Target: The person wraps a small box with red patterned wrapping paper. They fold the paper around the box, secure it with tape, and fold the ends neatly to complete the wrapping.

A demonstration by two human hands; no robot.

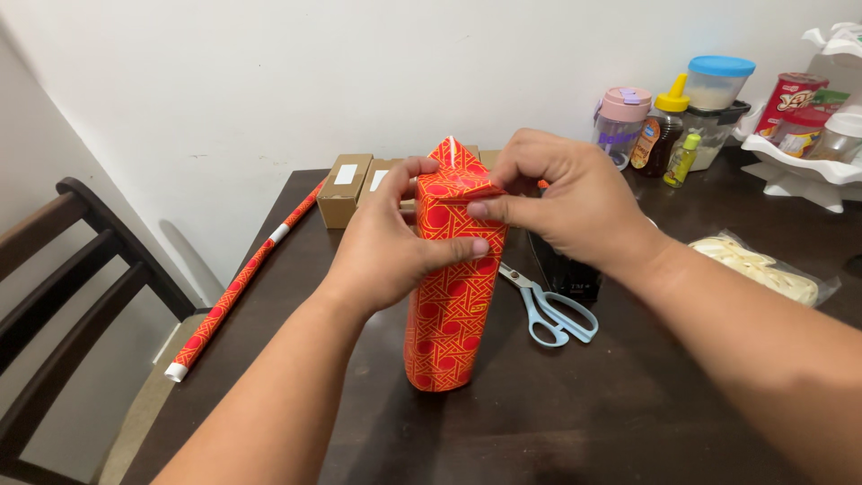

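Observation:
A tall box wrapped in red and orange patterned paper (449, 323) stands upright on the dark table (575, 413). My left hand (391, 242) grips its upper side, thumb across the front. My right hand (566, 202) pinches and presses the folded paper flap at the box's top. A pointed paper fold sticks up behind my fingers.
Light blue scissors (552, 310) lie right of the box, beside a black object (566, 269). A roll of the same paper (238, 283) lies at the left edge. Small cardboard boxes (346, 187) sit by the wall. Jars and bottles (669, 135) and a bag (763, 265) stand at right; a chair (63, 296) stands left.

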